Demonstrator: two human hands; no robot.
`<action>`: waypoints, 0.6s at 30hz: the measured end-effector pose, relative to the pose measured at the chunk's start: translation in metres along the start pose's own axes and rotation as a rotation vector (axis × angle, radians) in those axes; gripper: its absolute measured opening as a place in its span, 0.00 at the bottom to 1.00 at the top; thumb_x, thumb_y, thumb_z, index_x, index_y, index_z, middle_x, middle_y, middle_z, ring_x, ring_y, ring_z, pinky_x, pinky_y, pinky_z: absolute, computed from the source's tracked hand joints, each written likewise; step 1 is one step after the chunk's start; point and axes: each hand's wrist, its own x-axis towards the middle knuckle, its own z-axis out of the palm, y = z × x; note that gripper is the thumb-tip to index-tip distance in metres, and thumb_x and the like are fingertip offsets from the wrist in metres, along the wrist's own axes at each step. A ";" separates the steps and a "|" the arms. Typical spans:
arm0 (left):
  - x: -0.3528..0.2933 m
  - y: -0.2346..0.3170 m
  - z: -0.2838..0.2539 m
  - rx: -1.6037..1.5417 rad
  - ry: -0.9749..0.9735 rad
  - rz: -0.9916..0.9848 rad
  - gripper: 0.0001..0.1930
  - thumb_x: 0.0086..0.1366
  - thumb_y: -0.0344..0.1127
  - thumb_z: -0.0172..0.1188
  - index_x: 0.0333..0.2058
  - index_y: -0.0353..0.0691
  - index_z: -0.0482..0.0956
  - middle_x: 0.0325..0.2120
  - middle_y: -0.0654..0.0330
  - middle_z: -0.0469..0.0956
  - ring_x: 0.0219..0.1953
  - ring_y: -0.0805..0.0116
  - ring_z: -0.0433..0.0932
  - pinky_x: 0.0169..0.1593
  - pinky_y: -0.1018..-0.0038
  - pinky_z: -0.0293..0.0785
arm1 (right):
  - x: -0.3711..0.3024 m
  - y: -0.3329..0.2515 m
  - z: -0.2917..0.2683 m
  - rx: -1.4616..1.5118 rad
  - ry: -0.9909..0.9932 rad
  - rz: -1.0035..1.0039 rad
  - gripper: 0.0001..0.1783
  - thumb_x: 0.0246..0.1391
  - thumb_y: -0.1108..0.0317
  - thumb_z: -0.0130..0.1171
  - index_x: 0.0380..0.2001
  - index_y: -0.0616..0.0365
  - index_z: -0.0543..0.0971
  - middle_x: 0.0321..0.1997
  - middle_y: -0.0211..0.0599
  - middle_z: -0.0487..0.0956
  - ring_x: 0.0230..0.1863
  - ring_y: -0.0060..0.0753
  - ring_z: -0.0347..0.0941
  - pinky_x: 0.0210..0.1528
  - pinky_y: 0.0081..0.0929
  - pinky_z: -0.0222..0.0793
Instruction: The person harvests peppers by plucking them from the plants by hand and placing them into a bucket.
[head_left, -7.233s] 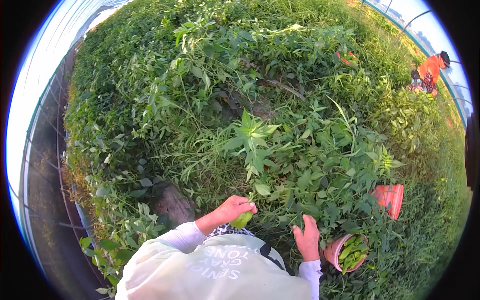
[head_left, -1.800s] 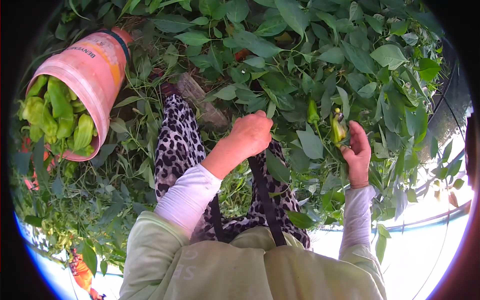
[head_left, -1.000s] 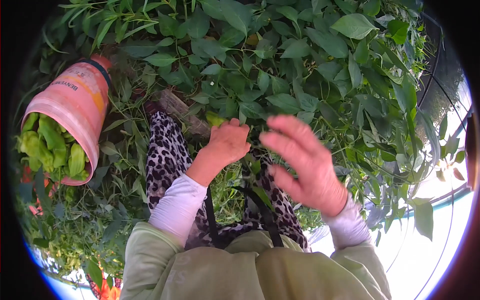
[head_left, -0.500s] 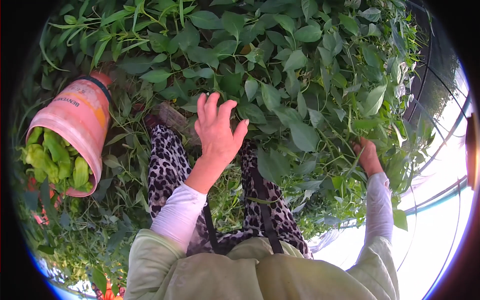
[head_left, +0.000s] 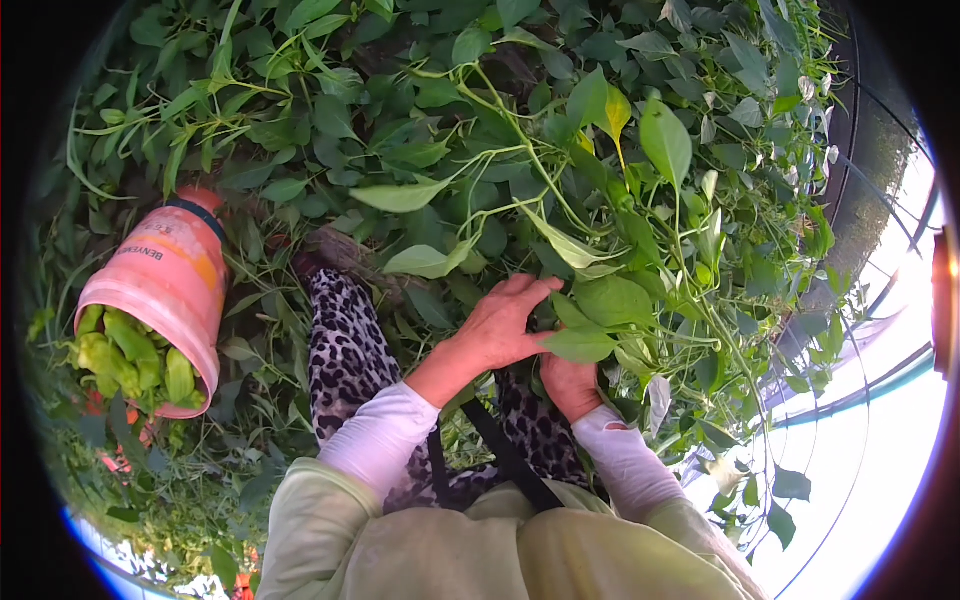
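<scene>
Both hands are close together in the pepper plant (head_left: 610, 300) in front of me. My left hand (head_left: 492, 328) reaches in from the left, its fingers stretched out and its thumb apart from them. Its fingertips are beside the broad green leaves, and I see nothing held in it. Just right of it and a little nearer is my right hand (head_left: 568, 382). Leaves cover its fingers, so I cannot make out whether it grips a stem. A long pale-green branch (head_left: 535, 150) arches above both hands, with one yellow leaf (head_left: 617, 112) near it.
At the left a pink bucket (head_left: 165, 265) with a dark band lies tilted, its mouth toward me, holding several light-green peppers (head_left: 128, 355). Dense foliage surrounds my legs (head_left: 345, 345). At the right are thin hoops and bright plastic sheeting (head_left: 850, 470).
My right hand has come left, from the far right of the foliage to beside my left hand. My left hand has lowered and moved right. Branches above the hands have shifted and spread.
</scene>
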 end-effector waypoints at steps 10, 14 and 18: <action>0.005 -0.019 0.030 0.237 -0.149 -0.231 0.17 0.61 0.45 0.56 0.42 0.39 0.77 0.35 0.43 0.78 0.40 0.44 0.75 0.45 0.55 0.72 | -0.004 0.023 -0.060 1.075 -0.124 0.218 0.25 0.43 0.69 0.60 0.48 0.61 0.72 0.46 0.52 0.73 0.50 0.56 0.68 0.52 0.43 0.63; 0.013 -0.015 0.027 0.243 -0.179 -0.222 0.13 0.59 0.40 0.55 0.35 0.34 0.77 0.31 0.42 0.78 0.39 0.41 0.75 0.45 0.54 0.71 | -0.002 0.090 -0.140 1.254 -0.092 -0.070 0.27 0.42 0.69 0.63 0.50 0.60 0.73 0.52 0.50 0.73 0.52 0.56 0.69 0.54 0.45 0.64; 0.016 -0.015 0.030 0.333 -0.175 -0.280 0.14 0.59 0.40 0.55 0.37 0.36 0.78 0.33 0.44 0.78 0.40 0.43 0.75 0.46 0.56 0.72 | 0.004 0.202 -0.167 1.570 0.466 0.315 0.20 0.51 0.72 0.57 0.49 0.65 0.75 0.46 0.43 0.79 0.49 0.37 0.75 0.54 0.32 0.69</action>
